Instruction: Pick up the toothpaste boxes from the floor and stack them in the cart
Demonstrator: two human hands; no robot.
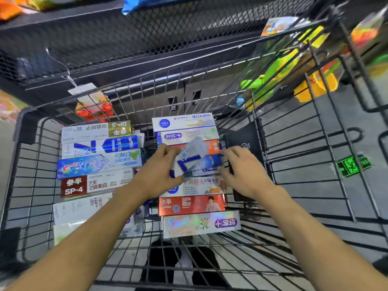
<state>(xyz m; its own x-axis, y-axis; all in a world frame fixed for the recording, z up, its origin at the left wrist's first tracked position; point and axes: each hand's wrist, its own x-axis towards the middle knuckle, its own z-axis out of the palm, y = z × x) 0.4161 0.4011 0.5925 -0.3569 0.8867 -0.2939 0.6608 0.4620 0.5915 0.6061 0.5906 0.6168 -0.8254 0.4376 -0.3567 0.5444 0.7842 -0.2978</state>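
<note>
Filling most of the head view: a black wire shopping cart (294,156), seen from above, parked against dark mesh store shelving (126,38) hung with packaged toys.

Lying flat inside the cart, two side-by-side rows of toothpaste boxes: the left row (98,164), with a blue Crest box (94,164) and a red-and-white SP-4 box (92,184) among them; the right row (189,198), running from a white box at the far end to a holographic silver box (201,224) nearest the viewer, a red box (191,203) just behind that one.

Reaching in over the right row, both bare forearms. Left hand (159,171): grip closed, thumb and fingers pinching the left end of a white-and-blue toothpaste box (193,160). Right hand (243,166): fingers curled at the box's right end, touching it; grip there too blurred to tell for sure.

Held tilted, that box, above the middle of the right row, blurred.

Tucked against the cart's right wall, just beside the right row: a black pouch (243,139).
</note>
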